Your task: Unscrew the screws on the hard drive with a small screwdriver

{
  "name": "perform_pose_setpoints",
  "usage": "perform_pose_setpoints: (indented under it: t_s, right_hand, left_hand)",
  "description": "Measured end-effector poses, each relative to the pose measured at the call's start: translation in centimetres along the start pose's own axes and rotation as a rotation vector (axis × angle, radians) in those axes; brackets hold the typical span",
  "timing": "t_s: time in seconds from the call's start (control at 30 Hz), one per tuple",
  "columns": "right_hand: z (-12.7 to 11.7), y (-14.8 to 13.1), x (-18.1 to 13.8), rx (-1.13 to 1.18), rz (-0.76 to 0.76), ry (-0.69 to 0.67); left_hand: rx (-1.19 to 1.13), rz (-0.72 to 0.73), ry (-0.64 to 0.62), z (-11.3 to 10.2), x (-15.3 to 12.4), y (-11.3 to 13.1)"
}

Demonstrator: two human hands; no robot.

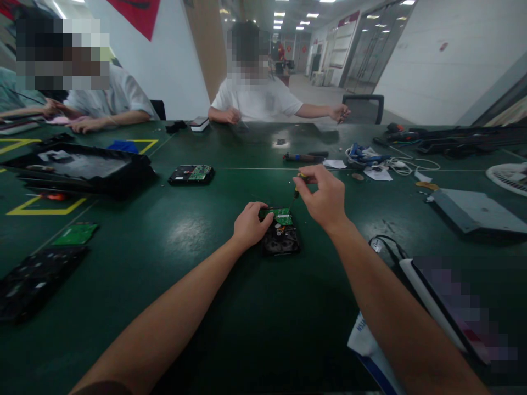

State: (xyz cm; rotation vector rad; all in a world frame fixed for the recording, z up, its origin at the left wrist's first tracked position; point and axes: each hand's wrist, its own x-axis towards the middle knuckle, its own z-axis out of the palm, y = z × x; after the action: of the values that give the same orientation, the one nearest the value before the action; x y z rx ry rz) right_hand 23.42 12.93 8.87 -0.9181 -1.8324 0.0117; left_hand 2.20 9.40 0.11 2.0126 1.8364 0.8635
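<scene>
A black hard drive (pixel 284 241) with a green circuit board (pixel 282 215) on its far end lies on the green table (pixel 214 307) in front of me. My left hand (pixel 250 224) is curled against the drive's left far corner, holding it down. My right hand (pixel 323 196) hovers just above and to the right, fingers pinched round the handle of a small screwdriver (pixel 297 189) that stands almost upright, its tip down on the circuit board.
A second hard drive (pixel 191 174) lies further back left, beside a large black tray (pixel 78 167). A loose green board (pixel 76 233) and a dark device (pixel 35 280) lie at left. Cables and tools (pixel 370 156) are at back right. Two people sit across.
</scene>
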Motion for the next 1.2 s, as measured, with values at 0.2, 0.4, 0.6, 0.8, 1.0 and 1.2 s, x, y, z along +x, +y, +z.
perform_pose_setpoints:
  t_s: [0.2,0.4,0.6,0.8,1.0,1.2]
  right_hand:
    - [-0.25,-0.59,0.19,-0.046,-0.080,-0.018]
    - [0.05,-0.08,-0.04,-0.033,0.026,0.002]
    - [0.04,-0.22,0.01,-0.001,-0.028,-0.049]
    - [0.25,-0.31,0.01,-0.022,-0.052,-0.039]
    - [0.30,0.04,-0.16,0.021,0.013,-0.042]
    - [0.05,-0.39,-0.01,-0.021,-0.050,-0.028]
  left_hand:
    - [-0.004,0.008,0.007,0.08,0.01,-0.10]
    - [0.001,0.001,0.010,0.04,-0.01,0.04]
    - [0.002,-0.002,0.009,-0.02,0.00,0.08]
    - [0.001,-0.006,0.002,-0.07,-0.01,0.16]
    - [0.002,0.000,0.000,-0.05,-0.01,0.10]
    - [-0.001,0.007,0.008,0.01,-0.02,0.04]
